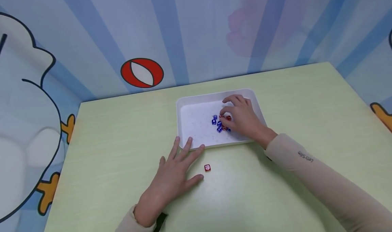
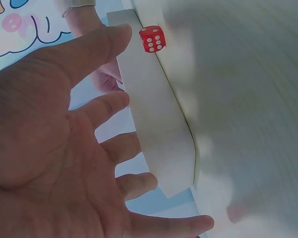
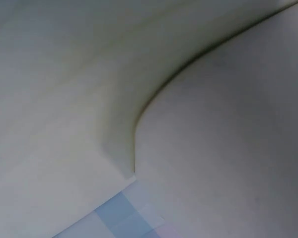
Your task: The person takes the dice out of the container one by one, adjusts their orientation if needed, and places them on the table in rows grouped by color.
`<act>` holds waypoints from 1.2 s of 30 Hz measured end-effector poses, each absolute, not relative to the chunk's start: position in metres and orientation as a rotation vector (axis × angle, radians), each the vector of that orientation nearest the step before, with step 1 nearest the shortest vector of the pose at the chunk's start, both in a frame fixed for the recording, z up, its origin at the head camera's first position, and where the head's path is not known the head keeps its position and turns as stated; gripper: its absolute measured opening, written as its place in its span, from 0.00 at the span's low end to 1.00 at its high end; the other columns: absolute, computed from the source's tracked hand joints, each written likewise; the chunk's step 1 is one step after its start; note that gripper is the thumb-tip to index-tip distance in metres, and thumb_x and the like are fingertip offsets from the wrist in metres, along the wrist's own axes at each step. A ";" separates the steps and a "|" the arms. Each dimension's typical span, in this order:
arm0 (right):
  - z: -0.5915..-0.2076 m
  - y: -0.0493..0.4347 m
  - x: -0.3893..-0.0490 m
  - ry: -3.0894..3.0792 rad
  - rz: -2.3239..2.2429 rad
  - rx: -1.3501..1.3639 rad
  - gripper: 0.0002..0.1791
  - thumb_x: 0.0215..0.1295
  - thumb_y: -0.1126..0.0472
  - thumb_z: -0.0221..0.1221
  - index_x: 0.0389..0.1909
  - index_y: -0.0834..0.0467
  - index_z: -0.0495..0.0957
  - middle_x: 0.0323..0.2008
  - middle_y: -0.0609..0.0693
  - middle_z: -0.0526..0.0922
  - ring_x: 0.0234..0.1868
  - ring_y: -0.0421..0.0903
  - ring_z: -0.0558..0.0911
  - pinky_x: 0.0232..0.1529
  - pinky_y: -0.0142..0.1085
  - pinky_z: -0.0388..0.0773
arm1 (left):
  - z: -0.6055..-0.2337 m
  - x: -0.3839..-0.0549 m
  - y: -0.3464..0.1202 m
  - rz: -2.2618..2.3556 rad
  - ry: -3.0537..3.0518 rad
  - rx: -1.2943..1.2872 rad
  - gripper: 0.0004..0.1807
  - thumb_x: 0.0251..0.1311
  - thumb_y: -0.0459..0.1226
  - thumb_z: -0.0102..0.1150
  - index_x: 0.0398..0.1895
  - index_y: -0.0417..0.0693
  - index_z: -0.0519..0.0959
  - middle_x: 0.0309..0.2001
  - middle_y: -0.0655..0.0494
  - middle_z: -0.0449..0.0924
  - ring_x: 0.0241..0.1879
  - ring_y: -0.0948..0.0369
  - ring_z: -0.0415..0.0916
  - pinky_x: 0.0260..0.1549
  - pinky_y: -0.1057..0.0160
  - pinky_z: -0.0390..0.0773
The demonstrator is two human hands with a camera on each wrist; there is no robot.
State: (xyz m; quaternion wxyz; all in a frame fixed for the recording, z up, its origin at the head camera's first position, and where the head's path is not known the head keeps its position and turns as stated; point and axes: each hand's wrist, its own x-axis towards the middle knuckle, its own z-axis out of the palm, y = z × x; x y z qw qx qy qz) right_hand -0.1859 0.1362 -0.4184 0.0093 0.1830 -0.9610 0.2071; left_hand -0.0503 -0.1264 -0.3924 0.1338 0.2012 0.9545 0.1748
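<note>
In the head view, my right hand (image 1: 242, 118) reaches into a white tray (image 1: 196, 104), with thumb and index finger pinching a red die (image 1: 222, 116). Several blue dice (image 1: 219, 129) and other red dice (image 1: 229, 117) lie close around and under those fingers, partly hidden. My left hand (image 1: 171, 177) is spread in front of the tray, fingertips at its near rim. One red die (image 1: 207, 167) sits on the table just off the left thumb; the left wrist view shows this die (image 2: 152, 39) beside the tray's outer wall.
The pale green table (image 1: 116, 133) meets a blue patterned wall (image 1: 196, 31) at the back. Only the tray's outer wall (image 3: 228, 129) and the tabletop (image 3: 64, 99) fill most of the right wrist view.
</note>
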 end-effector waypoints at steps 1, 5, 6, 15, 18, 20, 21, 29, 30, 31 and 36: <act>-0.418 0.135 -0.186 -3.003 0.645 0.567 0.11 0.71 0.53 0.68 0.45 0.56 0.91 0.68 0.58 0.76 0.74 0.60 0.64 0.72 0.62 0.59 | -0.392 -0.050 -0.127 0.507 2.771 0.584 0.43 0.66 0.54 0.71 0.82 0.70 0.64 0.85 0.51 0.53 0.85 0.39 0.39 0.59 0.16 0.64; -0.418 0.135 -0.186 -2.997 0.640 0.559 0.11 0.71 0.53 0.69 0.43 0.57 0.91 0.68 0.58 0.76 0.74 0.60 0.65 0.72 0.61 0.59 | -0.393 -0.050 -0.128 0.519 2.767 0.583 0.43 0.66 0.54 0.71 0.82 0.71 0.64 0.85 0.51 0.53 0.85 0.39 0.38 0.59 0.16 0.64; -0.418 0.135 -0.186 -2.993 0.646 0.557 0.11 0.71 0.53 0.69 0.42 0.57 0.91 0.67 0.58 0.77 0.74 0.60 0.65 0.73 0.61 0.59 | -0.394 -0.050 -0.128 0.523 2.765 0.583 0.43 0.66 0.54 0.71 0.82 0.71 0.64 0.85 0.51 0.53 0.85 0.39 0.38 0.59 0.16 0.64; -0.418 0.144 -0.183 -2.850 0.805 0.517 0.09 0.71 0.55 0.68 0.37 0.57 0.90 0.66 0.58 0.77 0.73 0.61 0.67 0.74 0.63 0.55 | -0.393 -0.048 -0.128 0.530 2.764 0.599 0.42 0.66 0.53 0.71 0.82 0.70 0.65 0.85 0.51 0.54 0.85 0.39 0.39 0.59 0.15 0.64; -0.419 0.148 -0.182 -2.797 0.856 0.492 0.08 0.69 0.56 0.69 0.35 0.58 0.89 0.65 0.59 0.78 0.72 0.62 0.69 0.74 0.64 0.57 | -0.392 -0.048 -0.128 0.513 2.770 0.614 0.43 0.66 0.53 0.72 0.82 0.70 0.65 0.85 0.51 0.54 0.85 0.38 0.40 0.59 0.16 0.64; -0.418 0.151 -0.181 -2.783 0.891 0.474 0.08 0.68 0.57 0.69 0.34 0.59 0.89 0.64 0.60 0.78 0.72 0.62 0.69 0.73 0.64 0.58 | -0.391 -0.049 -0.128 0.500 2.776 0.618 0.43 0.66 0.53 0.72 0.82 0.70 0.64 0.85 0.51 0.54 0.85 0.38 0.40 0.59 0.16 0.64; -0.417 0.152 -0.180 -2.780 0.913 0.462 0.08 0.68 0.58 0.69 0.34 0.59 0.89 0.64 0.60 0.78 0.72 0.62 0.68 0.73 0.64 0.58 | -0.391 -0.049 -0.128 0.495 2.779 0.619 0.43 0.66 0.53 0.72 0.82 0.70 0.64 0.85 0.51 0.55 0.85 0.38 0.40 0.59 0.16 0.64; -0.414 0.160 -0.161 -2.737 1.055 0.405 0.06 0.67 0.61 0.69 0.34 0.59 0.90 0.62 0.60 0.78 0.70 0.63 0.68 0.71 0.65 0.56 | -0.390 -0.049 -0.128 0.499 2.774 0.608 0.43 0.66 0.52 0.72 0.82 0.70 0.64 0.85 0.50 0.54 0.85 0.38 0.39 0.59 0.16 0.64; -0.414 0.161 -0.158 -2.732 1.070 0.401 0.05 0.67 0.61 0.70 0.34 0.59 0.90 0.62 0.60 0.78 0.70 0.63 0.69 0.71 0.66 0.56 | -0.390 -0.049 -0.128 0.499 2.774 0.606 0.43 0.66 0.52 0.72 0.82 0.70 0.64 0.85 0.51 0.54 0.85 0.38 0.39 0.59 0.16 0.64; -0.414 0.162 -0.155 -2.728 1.085 0.397 0.05 0.67 0.61 0.70 0.34 0.59 0.90 0.62 0.60 0.78 0.70 0.63 0.69 0.71 0.66 0.56 | -0.390 -0.049 -0.128 0.498 2.772 0.604 0.43 0.66 0.52 0.72 0.82 0.70 0.64 0.85 0.51 0.54 0.85 0.38 0.39 0.59 0.16 0.64; -0.414 0.164 -0.135 -2.696 1.158 0.390 0.03 0.65 0.63 0.70 0.35 0.58 0.90 0.62 0.59 0.79 0.68 0.64 0.69 0.70 0.65 0.59 | -0.390 -0.049 -0.128 0.492 2.772 0.604 0.43 0.65 0.53 0.72 0.82 0.70 0.64 0.85 0.51 0.54 0.85 0.39 0.39 0.59 0.16 0.65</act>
